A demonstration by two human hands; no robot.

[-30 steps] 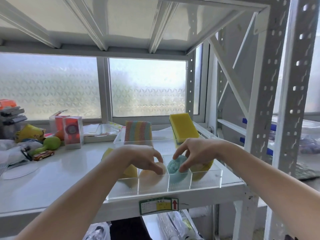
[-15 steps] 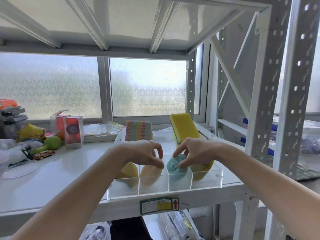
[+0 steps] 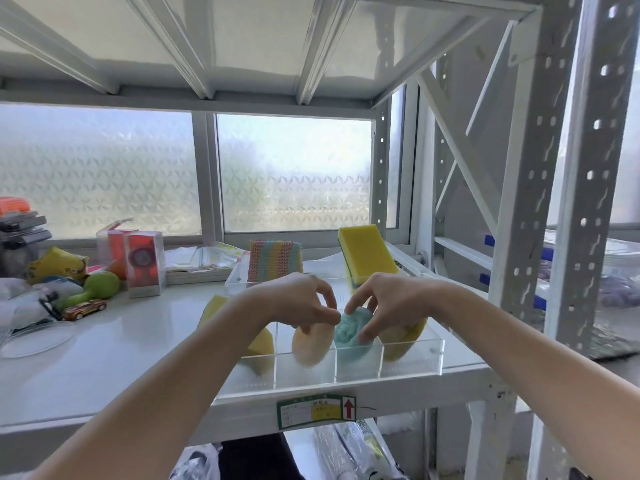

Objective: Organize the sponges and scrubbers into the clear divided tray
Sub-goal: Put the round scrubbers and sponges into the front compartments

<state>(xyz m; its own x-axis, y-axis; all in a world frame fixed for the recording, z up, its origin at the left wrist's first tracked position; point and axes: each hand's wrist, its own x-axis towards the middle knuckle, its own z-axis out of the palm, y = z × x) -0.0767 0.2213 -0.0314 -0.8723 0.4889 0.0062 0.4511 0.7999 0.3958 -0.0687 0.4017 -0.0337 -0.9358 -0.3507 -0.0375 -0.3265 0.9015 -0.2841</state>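
The clear divided tray (image 3: 437,355) sits at the shelf's front right. Its front cells hold a yellow sponge (image 3: 260,345), a peach round scrubber (image 3: 310,348), a teal round scrubber (image 3: 351,336) and a yellow scrubber (image 3: 401,339). My left hand (image 3: 304,301) pinches the top of the peach scrubber. My right hand (image 3: 384,303) grips the teal scrubber with thumb and fingers. At the tray's back stand a striped pastel scrubber (image 3: 273,259) and a yellow-green sponge (image 3: 367,254), leaning upright.
On the white shelf (image 3: 104,348) to the left lie a toy car (image 3: 85,309), a green toy (image 3: 93,289), a clear box with a red item (image 3: 143,263) and a clear round lid (image 3: 31,339). Perforated rack posts (image 3: 519,202) rise at right.
Both hands have lifted slightly and drawn closer together over the middle cells; the teal and peach scrubbers sit a little higher in the tray.
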